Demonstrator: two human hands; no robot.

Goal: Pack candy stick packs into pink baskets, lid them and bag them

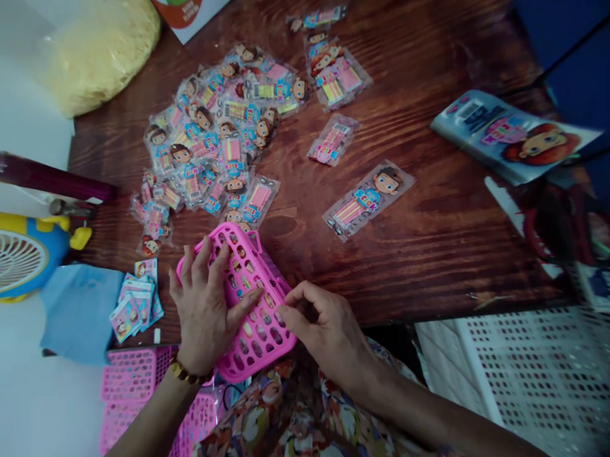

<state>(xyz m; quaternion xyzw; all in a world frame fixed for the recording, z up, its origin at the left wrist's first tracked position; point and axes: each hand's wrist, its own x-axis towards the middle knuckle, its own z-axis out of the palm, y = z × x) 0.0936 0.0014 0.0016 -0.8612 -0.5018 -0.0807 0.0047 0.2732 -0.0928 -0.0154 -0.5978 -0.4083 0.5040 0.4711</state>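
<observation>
A pink plastic basket with oval holes and a closed lid is at the table's near edge, tilted against the flowered clothing. Small packets show through its holes. My left hand lies on the lid with its fingers spread. At the basket's right side, my right hand pinches the rim near the latch between thumb and forefinger. Beyond the basket is a pile of clear packets with cartoon heads and coloured sticks. A single packet lies to the right of the pile.
A purple bottle, a toy-like fan, a blue cloth and small cards are at left. Scissors and a printed pouch lie at right. More pink baskets and a white crate stand below the table's edge.
</observation>
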